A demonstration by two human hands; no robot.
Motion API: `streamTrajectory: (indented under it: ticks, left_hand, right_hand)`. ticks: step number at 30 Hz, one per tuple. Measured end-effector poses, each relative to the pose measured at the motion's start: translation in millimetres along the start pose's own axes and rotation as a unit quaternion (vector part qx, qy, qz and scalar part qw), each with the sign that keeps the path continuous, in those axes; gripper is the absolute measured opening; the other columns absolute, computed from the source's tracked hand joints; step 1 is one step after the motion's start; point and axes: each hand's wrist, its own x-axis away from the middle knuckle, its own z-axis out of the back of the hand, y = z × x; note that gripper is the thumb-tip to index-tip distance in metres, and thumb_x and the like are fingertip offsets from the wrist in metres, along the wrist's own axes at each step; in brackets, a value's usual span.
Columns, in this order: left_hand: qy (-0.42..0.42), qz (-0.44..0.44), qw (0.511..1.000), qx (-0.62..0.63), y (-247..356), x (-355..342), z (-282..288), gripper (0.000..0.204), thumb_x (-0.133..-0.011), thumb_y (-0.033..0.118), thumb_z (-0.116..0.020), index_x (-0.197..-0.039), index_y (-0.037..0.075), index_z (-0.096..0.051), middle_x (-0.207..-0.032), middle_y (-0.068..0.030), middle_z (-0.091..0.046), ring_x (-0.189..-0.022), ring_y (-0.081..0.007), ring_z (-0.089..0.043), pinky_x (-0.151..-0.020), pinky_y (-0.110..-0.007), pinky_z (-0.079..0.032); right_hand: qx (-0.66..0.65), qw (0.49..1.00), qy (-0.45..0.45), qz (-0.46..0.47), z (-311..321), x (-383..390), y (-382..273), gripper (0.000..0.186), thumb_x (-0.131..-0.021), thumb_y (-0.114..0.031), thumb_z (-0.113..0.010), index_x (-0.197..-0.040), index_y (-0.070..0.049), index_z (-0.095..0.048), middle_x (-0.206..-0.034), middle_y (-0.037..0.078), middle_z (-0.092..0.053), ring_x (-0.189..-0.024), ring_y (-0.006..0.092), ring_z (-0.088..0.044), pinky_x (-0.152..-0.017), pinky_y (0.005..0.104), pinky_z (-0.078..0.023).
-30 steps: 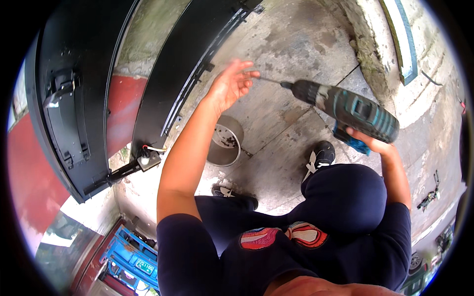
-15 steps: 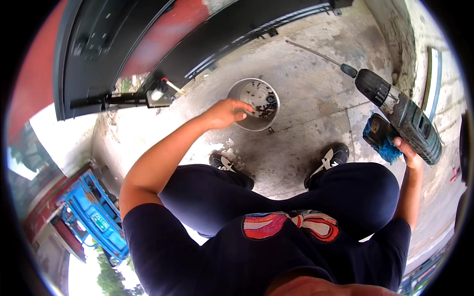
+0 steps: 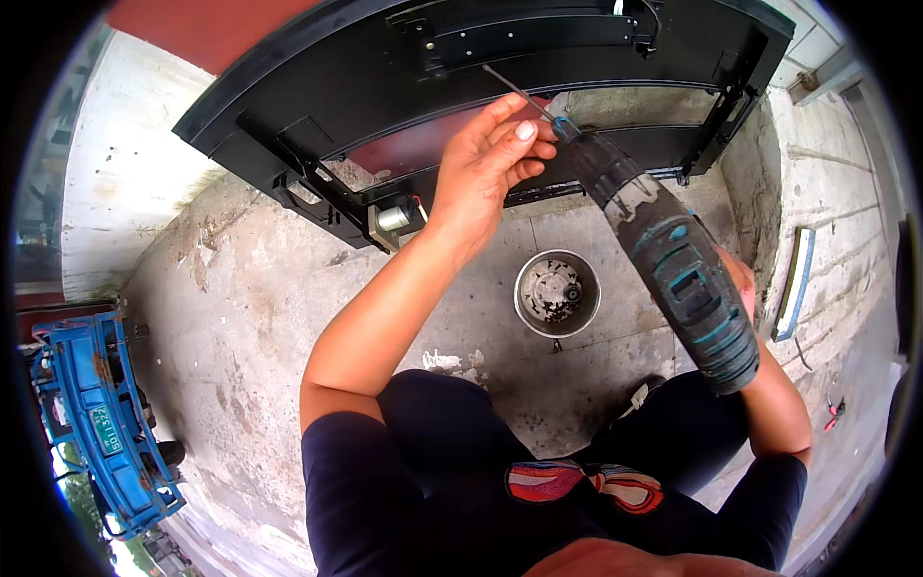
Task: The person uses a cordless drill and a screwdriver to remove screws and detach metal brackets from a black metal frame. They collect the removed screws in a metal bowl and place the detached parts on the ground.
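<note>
A black-and-teal cordless drill (image 3: 678, 269) points up and to the left, with a long thin bit (image 3: 519, 91) in its chuck. My right hand (image 3: 738, 279) is closed around its grip, mostly hidden behind the drill body. Beside the bit, my left hand (image 3: 486, 173) has its thumb and fingers curled together; whatever they pinch is too small to make out. The bit's tip lies over a large black frame panel (image 3: 356, 91) with rails and holes. Below the hands, a round metal pot (image 3: 596, 293) on the floor holds several small dark screws.
A silver cylindrical part (image 3: 392, 218) sits at the panel's lower edge. A blue vehicle (image 3: 106, 423) stands at the left. On the right are a long strip (image 3: 793, 284) by the wall and a red-handled tool (image 3: 835, 413) on the concrete floor (image 3: 250, 317).
My left hand has left the pot and risen to the drill bit. The drill has swung in from the right toward the panel. The view has tilted up toward the panel.
</note>
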Motion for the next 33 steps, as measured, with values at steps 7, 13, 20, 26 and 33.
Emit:
streamTrajectory:
  ticks: [7, 13, 20, 26, 33]
  left_hand:
    - [0.090, -0.065, 0.994, -0.001, 15, -8, 26, 0.052, -0.088, 0.020, -0.065, -0.129, -0.001, -0.044, -0.093, -0.0030, -0.059, -0.082, -0.0103, -0.054, -0.075, -0.026, -0.045]
    - [0.086, -0.055, 0.995, 0.013, 15, -14, 39, 0.045, -0.088, 0.016, -0.064, -0.127, 0.001, -0.048, -0.092, 0.0010, -0.060, -0.084, -0.0089, -0.055, -0.078, -0.029, -0.044]
    - [0.074, -0.060, 0.995, 0.015, 12, -17, 43, 0.046, -0.088, 0.016, -0.064, -0.128, 0.001, -0.047, -0.092, 0.0012, -0.061, -0.084, -0.0088, -0.055, -0.079, -0.029, -0.044]
    - [0.080, -0.060, 0.995, 0.019, 12, -12, 49, 0.045, -0.088, 0.015, -0.063, -0.129, 0.002, -0.048, -0.094, 0.0013, -0.060, -0.085, -0.0086, -0.054, -0.080, -0.028, -0.044]
    - [0.078, -0.063, 0.994, 0.035, 11, -18, 46, 0.038, -0.088, 0.012, -0.062, -0.124, 0.001, -0.055, -0.104, -0.0016, -0.061, -0.092, -0.0106, -0.055, -0.085, -0.027, -0.044]
  right_hand:
    - [0.213, 0.963, 0.061, 0.152, -58, -30, -41, 0.043, -0.067, -0.007, -0.071, -0.107, 0.003, -0.060, -0.095, 0.017, -0.067, -0.080, 0.0293, -0.066, -0.070, 0.0334, -0.053]
    - [0.211, 0.962, 0.099, 0.140, -81, -34, -29, 0.043, -0.066, -0.004, -0.071, -0.107, 0.001, -0.061, -0.093, 0.015, -0.067, -0.077, 0.0281, -0.066, -0.067, 0.0327, -0.053]
    - [0.254, 0.950, 0.101, 0.148, -86, -37, -30, 0.041, -0.067, -0.004, -0.070, -0.106, 0.000, -0.060, -0.092, 0.014, -0.067, -0.077, 0.0292, -0.066, -0.067, 0.0347, -0.052]
    - [0.263, 0.952, 0.073, 0.139, -89, -34, -30, 0.037, -0.076, -0.018, -0.062, -0.107, 0.001, -0.059, -0.092, 0.015, -0.066, -0.078, 0.0320, -0.064, -0.070, 0.0369, -0.051]
    - [0.312, 0.937, 0.078, 0.136, -84, -32, -42, 0.039, -0.073, -0.012, -0.058, -0.110, -0.001, -0.058, -0.079, 0.012, -0.062, -0.067, 0.0309, -0.060, -0.063, 0.0371, -0.047]
